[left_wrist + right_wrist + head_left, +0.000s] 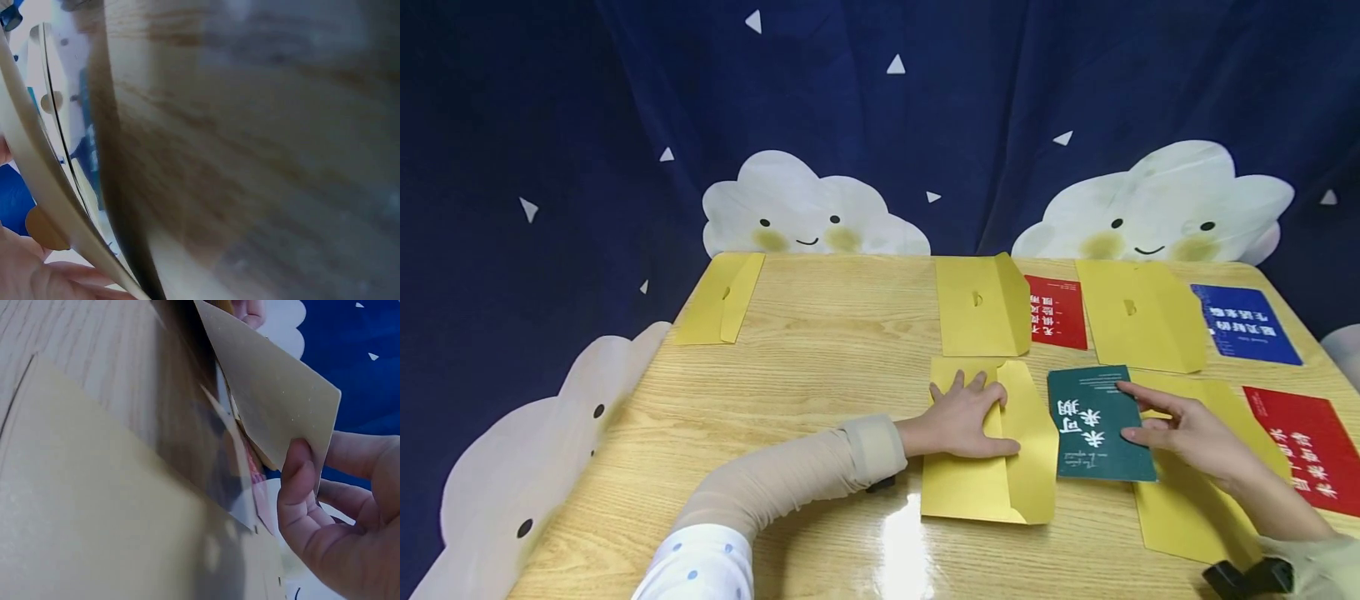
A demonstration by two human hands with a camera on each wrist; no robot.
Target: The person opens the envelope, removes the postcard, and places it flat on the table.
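Note:
My left hand [966, 417] rests with spread fingers on a yellow envelope [1033, 483] whose flap is unfolded to the right. In the left wrist view, parts of that hand [37, 275] show beside the envelope's edge. By its right edge, my right hand [1187, 433] pinches a dark green card [1097, 450] with white characters, between thumb and fingers. The card's left edge meets or slightly overlaps the flap's right edge; which one, I cannot tell. In the right wrist view, the card's pale back [281, 387] is tilted above the table.
Under my right forearm lies another yellow envelope [1180, 517], beside a red card [1311, 442]. Farther back are two yellow envelopes [966, 312] [1138, 317], a smaller red card [1056, 312] and a blue card [1251, 325]. A closed-looking yellow envelope [715, 300] lies far left on the wooden table [820, 333].

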